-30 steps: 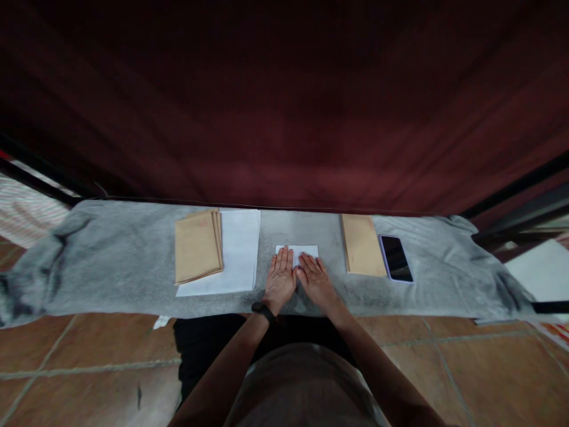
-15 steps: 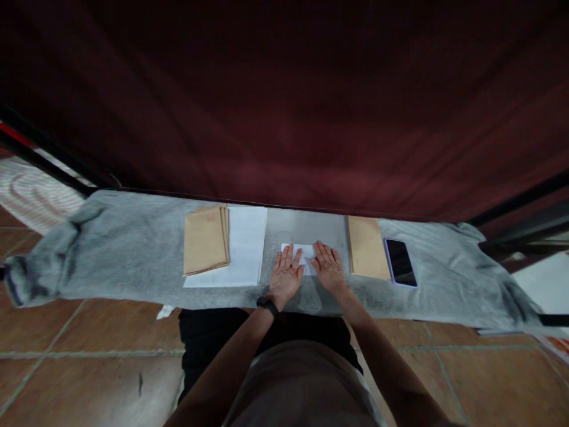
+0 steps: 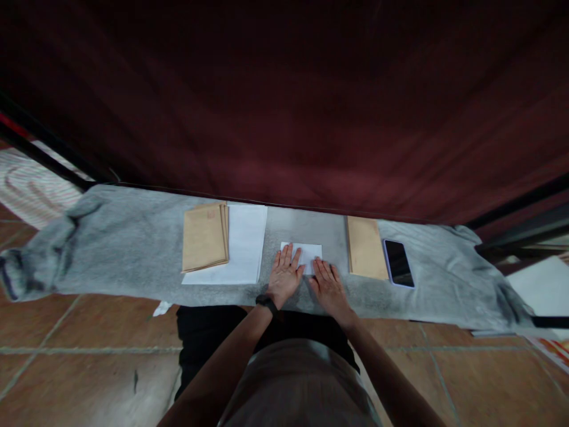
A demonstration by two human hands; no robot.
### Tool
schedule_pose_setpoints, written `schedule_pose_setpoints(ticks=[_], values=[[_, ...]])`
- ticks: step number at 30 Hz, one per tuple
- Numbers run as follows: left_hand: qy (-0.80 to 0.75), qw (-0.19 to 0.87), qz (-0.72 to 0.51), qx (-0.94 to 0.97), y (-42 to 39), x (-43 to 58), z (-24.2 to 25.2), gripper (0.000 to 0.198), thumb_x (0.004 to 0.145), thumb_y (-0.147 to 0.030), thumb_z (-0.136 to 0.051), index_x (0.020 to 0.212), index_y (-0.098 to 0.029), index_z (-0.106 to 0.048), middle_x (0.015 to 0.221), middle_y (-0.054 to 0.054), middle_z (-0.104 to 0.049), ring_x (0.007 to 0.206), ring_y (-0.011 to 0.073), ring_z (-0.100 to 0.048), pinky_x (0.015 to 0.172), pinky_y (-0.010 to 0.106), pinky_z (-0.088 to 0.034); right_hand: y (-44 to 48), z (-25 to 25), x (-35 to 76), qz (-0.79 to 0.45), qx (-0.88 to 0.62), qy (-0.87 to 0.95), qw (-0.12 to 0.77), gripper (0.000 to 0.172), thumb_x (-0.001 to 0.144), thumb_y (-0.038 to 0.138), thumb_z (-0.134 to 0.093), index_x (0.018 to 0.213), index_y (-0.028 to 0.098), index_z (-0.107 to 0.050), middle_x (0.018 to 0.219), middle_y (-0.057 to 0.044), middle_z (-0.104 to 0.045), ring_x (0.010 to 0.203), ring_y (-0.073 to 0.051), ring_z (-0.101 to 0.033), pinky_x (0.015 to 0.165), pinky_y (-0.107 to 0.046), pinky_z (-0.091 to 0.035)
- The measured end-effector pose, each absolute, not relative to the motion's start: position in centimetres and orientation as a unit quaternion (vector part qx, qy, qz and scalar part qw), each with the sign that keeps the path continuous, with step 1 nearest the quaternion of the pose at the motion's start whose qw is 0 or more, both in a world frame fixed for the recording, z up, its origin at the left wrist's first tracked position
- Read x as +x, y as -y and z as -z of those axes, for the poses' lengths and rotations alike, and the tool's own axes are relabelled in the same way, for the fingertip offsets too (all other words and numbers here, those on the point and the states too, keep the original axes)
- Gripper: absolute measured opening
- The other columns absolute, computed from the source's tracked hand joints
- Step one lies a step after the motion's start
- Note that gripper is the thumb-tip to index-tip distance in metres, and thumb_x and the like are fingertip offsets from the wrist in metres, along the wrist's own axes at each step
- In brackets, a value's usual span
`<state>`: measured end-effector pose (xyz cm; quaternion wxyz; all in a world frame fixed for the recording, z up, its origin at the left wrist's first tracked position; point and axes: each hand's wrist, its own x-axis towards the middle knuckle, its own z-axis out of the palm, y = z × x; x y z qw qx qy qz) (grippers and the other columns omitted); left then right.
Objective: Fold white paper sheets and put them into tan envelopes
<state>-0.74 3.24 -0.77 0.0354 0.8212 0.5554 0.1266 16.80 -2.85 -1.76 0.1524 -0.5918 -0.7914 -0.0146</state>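
A small folded white sheet of paper [image 3: 311, 254] lies flat in front of me on the grey cloth. My left hand [image 3: 285, 277] presses on its left part, palm down, fingers stretched out. At the paper's lower right corner, my right hand [image 3: 328, 286] lies flat with its fingers extended, the fingertips touching the edge. To the left, several brown envelopes [image 3: 204, 237] rest on top of larger white sheets [image 3: 246, 243]. A stack of brown envelopes [image 3: 368, 246] is to the right of my right hand.
A phone [image 3: 399, 264] with a purple case lies beside the right-hand envelopes. The grey cloth [image 3: 133, 243] covers a narrow bench. Behind it hangs a dark red curtain [image 3: 284, 130]. Black metal bars [image 3: 524, 201] stand at both ends, over a tiled floor [image 3: 89, 332].
My right hand has slid down toward me, from the paper's upper right part to its lower right corner. My left hand stays in place on the paper.
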Motion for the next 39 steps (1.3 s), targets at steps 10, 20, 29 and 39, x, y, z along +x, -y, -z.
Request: schedule_pose_setpoints(ticks=[10, 20, 29, 39], values=[[-0.547, 0.042, -0.133, 0.825, -3.1, -1.0, 0.3, 0.063, 0.099, -0.054, -0.039, 0.155, -0.028, -0.032, 0.165, 0.007, -0.025, 0.153, 0.0271, -0.021, 0.123, 0.049, -0.021, 5.9, 1.1, 16.8, -0.005, -0.576, 0.804, 0.149, 0.053, 0.106, 0.037, -0.033, 0.156, 0.018, -0.031, 0.154, -0.009, -0.045, 0.145, -0.022, -0.039, 0.122, -0.047, -0.025], [-0.55, 0.051, -0.13, 0.823, -3.1, -0.9, 0.2, 0.064, 0.098, -0.052, -0.042, 0.156, -0.029, -0.031, 0.166, 0.008, -0.023, 0.153, 0.0288, -0.02, 0.123, 0.051, -0.021, 1.8, 0.6, 16.3, -0.033, -0.566, 0.811, 0.144, 0.05, 0.107, 0.034, -0.029, 0.152, 0.017, -0.04, 0.155, -0.01, -0.044, 0.144, -0.023, -0.04, 0.12, -0.05, -0.026], [-0.56, 0.055, -0.099, 0.821, -3.1, -0.5, 0.1, 0.063, 0.099, -0.044, -0.04, 0.156, -0.019, -0.03, 0.165, 0.014, -0.024, 0.153, 0.0297, -0.019, 0.123, 0.05, -0.017, -2.1, 0.6, 15.1, -0.046, -0.591, 0.8, 0.095, 0.049, 0.107, 0.034, -0.026, 0.153, 0.022, -0.04, 0.16, -0.006, -0.035, 0.147, -0.021, -0.033, 0.122, -0.047, -0.02], [-0.558, 0.039, -0.083, 0.825, -3.0, -0.5, -0.2, 0.069, 0.099, -0.054, -0.037, 0.157, -0.019, -0.028, 0.165, 0.014, -0.024, 0.153, 0.0299, -0.02, 0.124, 0.051, -0.015, -3.1, 1.3, 15.4, 0.001, -0.615, 0.78, 0.119, 0.05, 0.107, 0.034, -0.025, 0.153, 0.019, -0.039, 0.159, -0.008, -0.036, 0.147, -0.025, -0.033, 0.12, -0.047, -0.022]])
